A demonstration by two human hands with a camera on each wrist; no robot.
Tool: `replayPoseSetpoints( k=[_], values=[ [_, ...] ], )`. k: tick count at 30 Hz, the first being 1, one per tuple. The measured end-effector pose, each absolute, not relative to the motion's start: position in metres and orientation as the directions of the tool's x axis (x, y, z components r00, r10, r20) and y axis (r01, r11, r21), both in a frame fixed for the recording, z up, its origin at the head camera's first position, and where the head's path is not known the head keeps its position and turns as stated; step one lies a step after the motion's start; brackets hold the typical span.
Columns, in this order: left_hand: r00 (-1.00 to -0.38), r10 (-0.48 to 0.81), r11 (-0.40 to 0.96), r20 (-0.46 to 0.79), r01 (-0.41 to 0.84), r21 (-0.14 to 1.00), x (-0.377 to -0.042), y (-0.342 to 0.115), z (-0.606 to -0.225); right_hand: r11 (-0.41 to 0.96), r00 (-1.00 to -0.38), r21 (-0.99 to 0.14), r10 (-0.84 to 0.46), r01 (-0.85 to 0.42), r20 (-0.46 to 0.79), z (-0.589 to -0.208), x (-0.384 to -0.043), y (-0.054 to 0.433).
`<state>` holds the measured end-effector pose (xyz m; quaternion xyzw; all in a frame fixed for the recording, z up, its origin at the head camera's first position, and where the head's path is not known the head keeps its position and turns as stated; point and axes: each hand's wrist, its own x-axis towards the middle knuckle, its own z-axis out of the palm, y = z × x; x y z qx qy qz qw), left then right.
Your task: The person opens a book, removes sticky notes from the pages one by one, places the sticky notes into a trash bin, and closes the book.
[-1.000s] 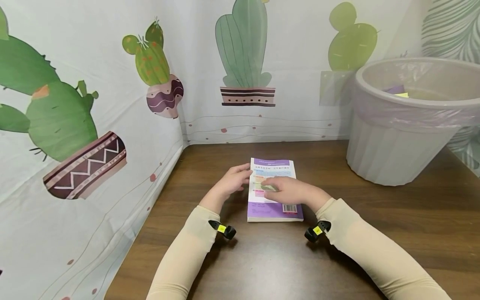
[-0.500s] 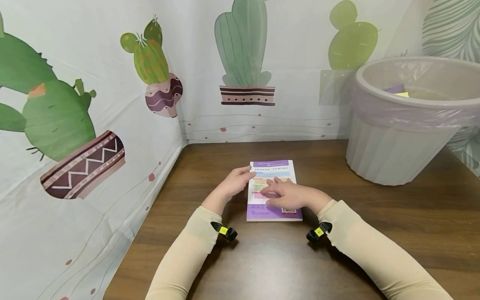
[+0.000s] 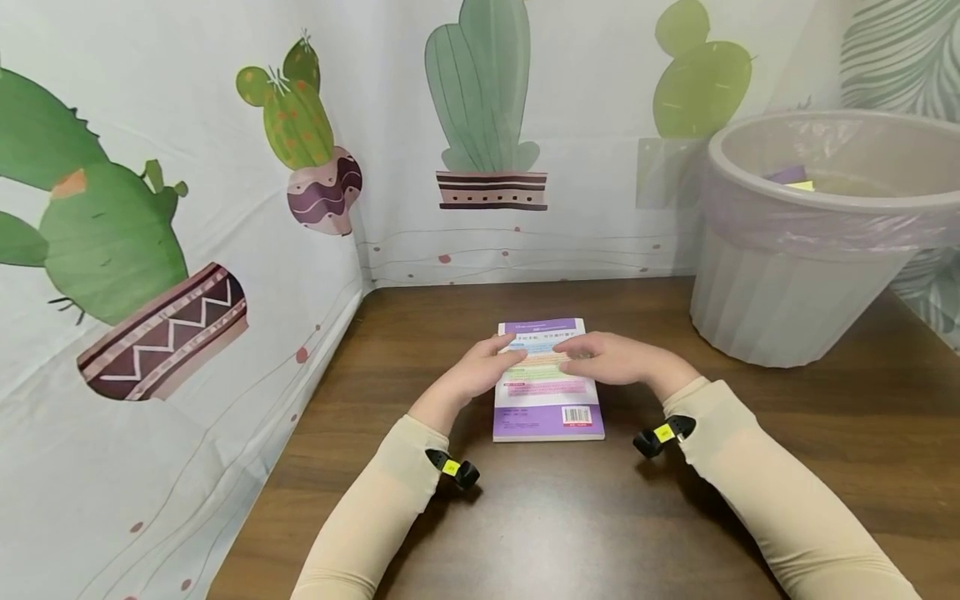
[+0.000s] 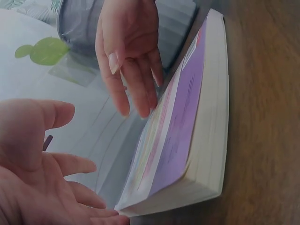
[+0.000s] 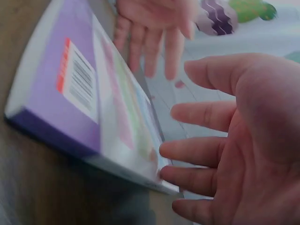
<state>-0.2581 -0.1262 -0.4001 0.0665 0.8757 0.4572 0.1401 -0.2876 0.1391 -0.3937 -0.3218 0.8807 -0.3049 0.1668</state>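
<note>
A thick book (image 3: 547, 423) with a purple and white cover lies flat on the wooden table, its barcode near the front right corner. My left hand (image 3: 476, 371) is at the book's left edge, fingers spread and relaxed. In the left wrist view, that hand's (image 4: 42, 187) lower fingertips reach the book's edge (image 4: 206, 117); whether they press on it I cannot tell. Over the right edge hovers my right hand (image 3: 621, 361), fingers loosely extended and thumb apart. In the right wrist view, the right hand's (image 5: 243, 140) fingertips are beside the cover (image 5: 84, 79), and nothing is gripped.
A grey bin (image 3: 787, 283) with a plastic liner stands at the back right, with purple and yellow items inside. A cactus-print cloth (image 3: 405, 125) hangs behind and to the left of the table (image 3: 540, 525). Each wrist wears a black strap with a small camera.
My right hand has moved off the middle of the cover to the book's right edge, uncovering the barcode. My left hand has shifted slightly right. The book has barely moved.
</note>
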Motion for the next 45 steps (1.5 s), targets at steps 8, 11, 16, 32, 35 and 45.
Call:
replayPoseSetpoints(
  k=[8,11,16,32,35,45],
  values=[
    [-0.916,0.361,0.608,-0.174,0.090,0.789,-0.247,-0.117,-0.393,0.667,-0.769,-0.622,-0.620,-0.410,-0.157,-0.391,-0.287,0.154],
    [-0.899,0.401,0.606,-0.174,0.118,0.787,-0.245,-0.113,-0.393,0.676,-0.774,-0.628,-0.607,-0.385,-0.180,-0.392,-0.283,0.158],
    [-0.888,0.424,0.606,-0.175,0.135,0.784,-0.244,-0.111,-0.394,0.667,-0.771,-0.644,-0.610,-0.374,-0.184,-0.400,-0.273,0.163],
    [-0.884,0.417,0.630,-0.210,0.115,0.768,-0.246,-0.113,-0.396,0.447,-0.874,-0.871,-0.483,-0.206,-0.042,-0.418,-0.266,0.152],
    [-0.883,0.420,0.631,-0.211,0.117,0.767,-0.246,-0.113,-0.397,0.376,-0.920,-0.919,-0.390,-0.120,-0.039,-0.418,-0.266,0.149],
    [-0.868,0.459,0.638,-0.190,0.174,0.750,-0.245,-0.108,-0.399,-0.167,-0.949,-0.956,-0.247,0.240,-0.195,-0.419,-0.269,0.144]
  ],
)
